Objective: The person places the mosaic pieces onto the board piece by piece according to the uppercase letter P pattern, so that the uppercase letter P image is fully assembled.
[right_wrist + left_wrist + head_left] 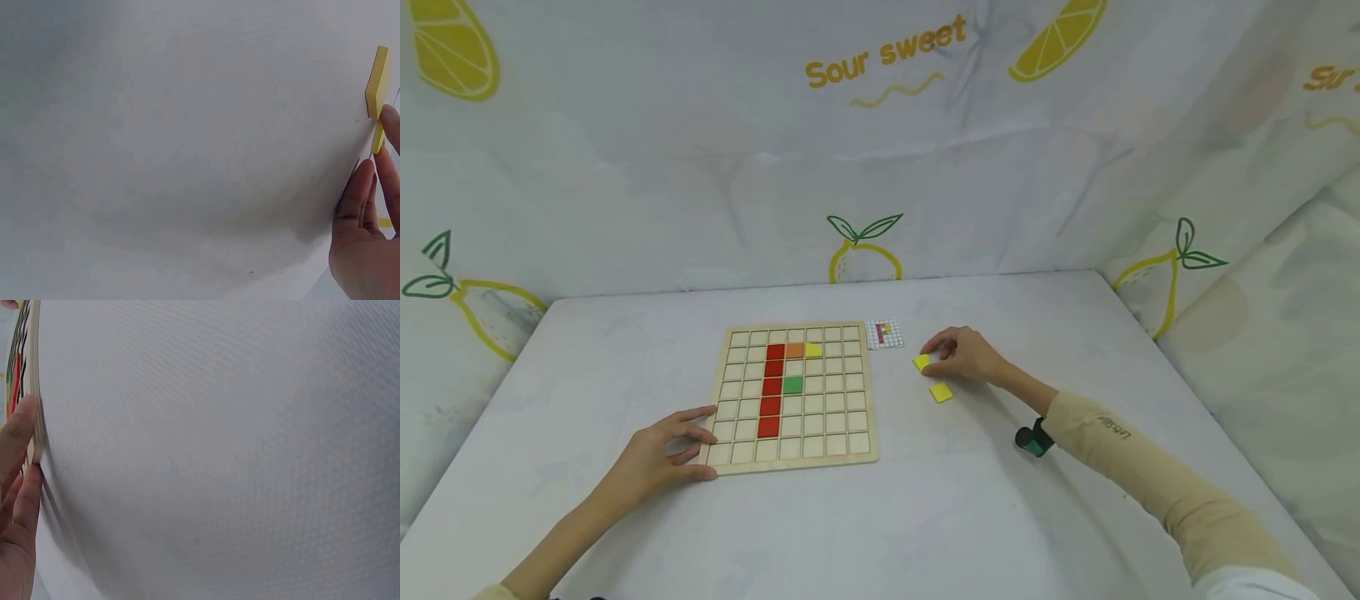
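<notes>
A wooden grid board (pixel 835 423) lies on the table. Several red square tiles (pixel 771 406) form a column on it; an orange tile (pixel 794 351), a yellow tile with a curved edge (pixel 813 350) and a green tile (pixel 792 385) sit to their right. My left hand (pixel 662 450) holds the board's near left corner, fingers on the left side and thumb at the near edge. Right of the board, my right hand (pixel 966 357) pinches a yellow tile (pixel 921 362) between thumb and fingers at the tabletop. Another yellow square tile (pixel 941 392) lies just nearer.
A small card (pixel 884 334) printed with a coloured grid pattern lies beside the board's far right corner. White cloth with lemon prints hangs behind the table (pixel 925 517) and along its sides. A black wrist camera (pixel 1033 439) hangs under the right wrist.
</notes>
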Demonstrator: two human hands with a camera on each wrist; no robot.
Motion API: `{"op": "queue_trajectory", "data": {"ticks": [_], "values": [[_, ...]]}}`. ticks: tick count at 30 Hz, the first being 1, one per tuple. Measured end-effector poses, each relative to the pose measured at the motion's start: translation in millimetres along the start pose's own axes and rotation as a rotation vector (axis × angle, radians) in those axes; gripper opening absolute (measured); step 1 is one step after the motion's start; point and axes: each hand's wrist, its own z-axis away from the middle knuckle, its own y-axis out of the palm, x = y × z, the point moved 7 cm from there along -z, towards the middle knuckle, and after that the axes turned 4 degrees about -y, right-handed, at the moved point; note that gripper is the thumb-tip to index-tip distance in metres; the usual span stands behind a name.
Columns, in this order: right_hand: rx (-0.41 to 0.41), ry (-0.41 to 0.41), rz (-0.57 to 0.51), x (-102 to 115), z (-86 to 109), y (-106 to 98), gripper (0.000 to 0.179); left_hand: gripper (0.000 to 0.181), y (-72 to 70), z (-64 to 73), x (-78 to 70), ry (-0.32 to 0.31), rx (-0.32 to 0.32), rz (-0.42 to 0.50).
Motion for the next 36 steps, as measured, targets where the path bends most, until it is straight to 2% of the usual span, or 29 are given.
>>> {"op": "queue_trajectory", "data": {"ticks": [7,13,17,21,28,36], "values": [[-0.018,-0.021,0.029,3.1,-1.7,1.5,0.033,0.036,-0.3,0.6,1.2,0.019,-0.008,0.012],[-0.002,-0.039,0.035,5.9,-2.2,3.3,0.027,0.036,0.7,1.2,2.8,0.016,-0.001,0.026],[0.016,-0.005,0.020,5.5,-0.4,0.4,0.027,0.036,0.6,1.0,3.5,0.009,-0.001,0.015],[0.002,0.061,-0.051,1.8,2.8,-5.2,0.027,0.037,0.5,0.0,3.0,0.001,0.001,-0.003],[-0.066,0.212,-0.273,-7.0,15.1,-9.3,0.032,0.037,0.3,-1.4,1.5,-0.006,0.005,-0.009],[-0.170,0.294,-0.401,-12.2,25.1,-9.1,0.039,0.037,0.1,-0.9,2.3,-0.019,0.006,0.000]]}}
